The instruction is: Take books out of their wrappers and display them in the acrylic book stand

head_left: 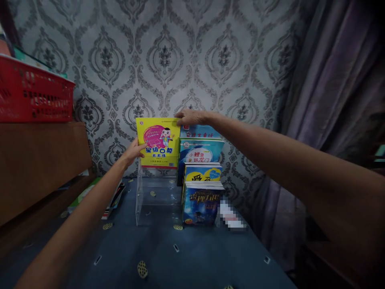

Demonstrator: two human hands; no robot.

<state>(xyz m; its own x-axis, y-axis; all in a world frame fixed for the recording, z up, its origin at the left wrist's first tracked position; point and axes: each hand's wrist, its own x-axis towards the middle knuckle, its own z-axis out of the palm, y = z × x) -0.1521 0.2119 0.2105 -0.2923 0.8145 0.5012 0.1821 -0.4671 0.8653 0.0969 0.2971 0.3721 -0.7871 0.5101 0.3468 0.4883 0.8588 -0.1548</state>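
Observation:
A yellow workbook (pixel 159 158) with a cartoon figure and a pink circle stands upright at the back left of a clear tiered book stand (pixel 138 200). My left hand (pixel 134 152) is closed round its left edge, thumb lying over the cover. At the top right corner, my right hand (pixel 190 117) has its fingertips on the same workbook. Beside it, on the stand's right half, a blue storybook (pixel 200 131), a teal fish book (pixel 216 148), a yellow-and-blue book (pixel 192 174) and dark blue books (pixel 200 204) rise in steps.
Books lie in a pile (pixel 114 200) on the left of the dark blue patterned cloth (pixel 159 257). A red basket (pixel 45 96) sits on a wooden cabinet (pixel 45 160) at the left. Patterned wallpaper is behind the stand, and a purple curtain (pixel 325 88) hangs at the right. A blurred-out white item (pixel 231 216) lies right of the stand.

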